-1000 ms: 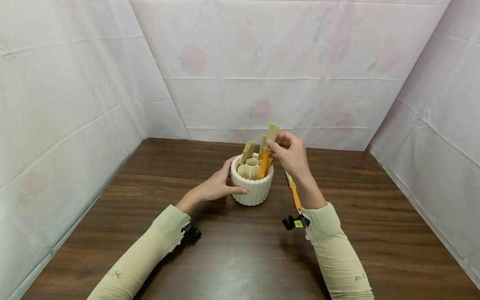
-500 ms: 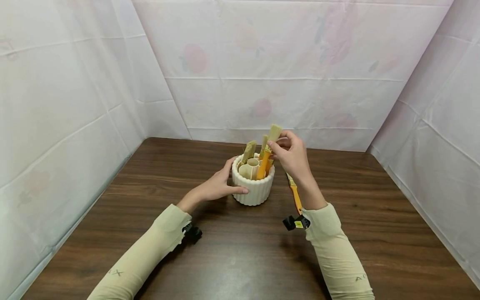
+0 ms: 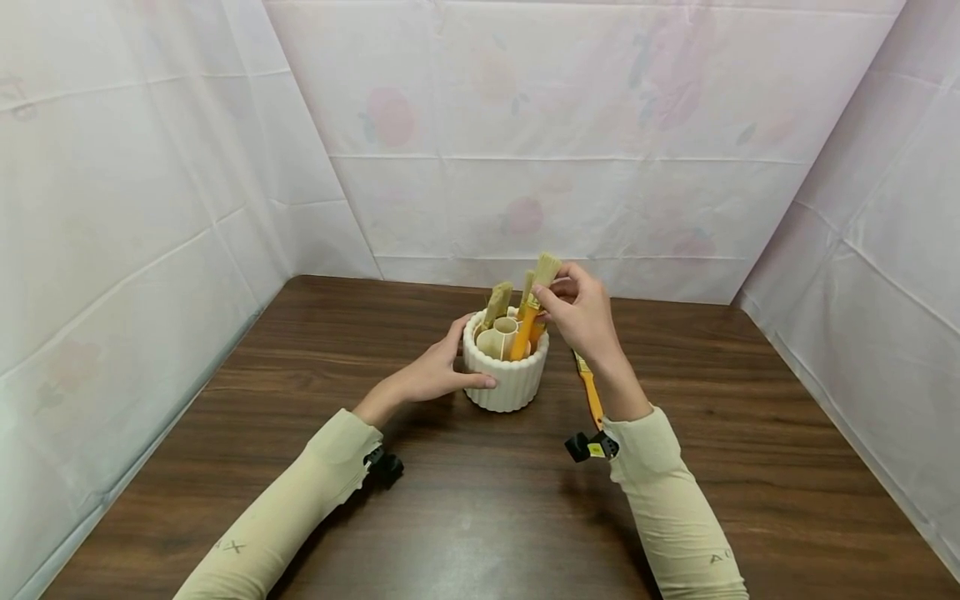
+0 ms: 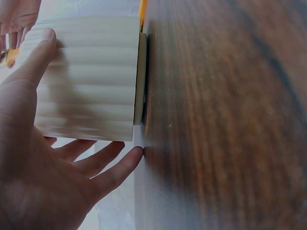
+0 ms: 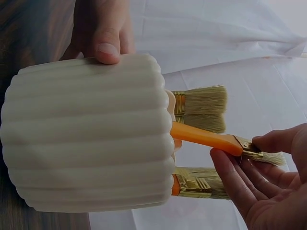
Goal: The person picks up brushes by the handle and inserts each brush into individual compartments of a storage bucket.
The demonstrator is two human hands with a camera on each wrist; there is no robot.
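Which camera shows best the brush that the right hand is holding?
The right wrist view: the brush fills mid-frame, its handle in the pot, the right hand pinching its ferrule. The head view shows it small. The left wrist view shows no clear sign of it.

Beige sleeves (image 3: 300, 508), faint lettering, black wrist cameras (image 3: 592, 446).
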